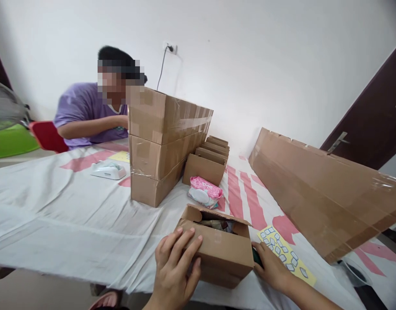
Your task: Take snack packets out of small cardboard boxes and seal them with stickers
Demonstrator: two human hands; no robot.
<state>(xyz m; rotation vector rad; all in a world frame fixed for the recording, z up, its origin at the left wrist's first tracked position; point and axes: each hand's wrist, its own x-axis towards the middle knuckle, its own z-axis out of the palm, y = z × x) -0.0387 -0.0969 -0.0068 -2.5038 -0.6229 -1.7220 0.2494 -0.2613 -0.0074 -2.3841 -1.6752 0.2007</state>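
Observation:
In front of me a brown cardboard box (217,243) stands near the table's front edge, its top flap raised. Something wrapped or crumpled (217,224) shows inside, too shadowed to name. My left hand (177,269) rests on the box's near left side with fingers stretched and spread. At the right end of the box, my right hand (270,265) is closed round a dark green object (256,257), mostly hidden by the fingers. Beside that hand lies a yellow sheet (286,254) of pale, blue-outlined shapes.
Taped cartons (146,168) form a stacked wall at centre left. Behind the pink wipes pack (204,191) stand several open boxes (206,168). A long cardboard panel (320,189) borders the right. A person in purple (85,112) sits across, near a white device (108,170).

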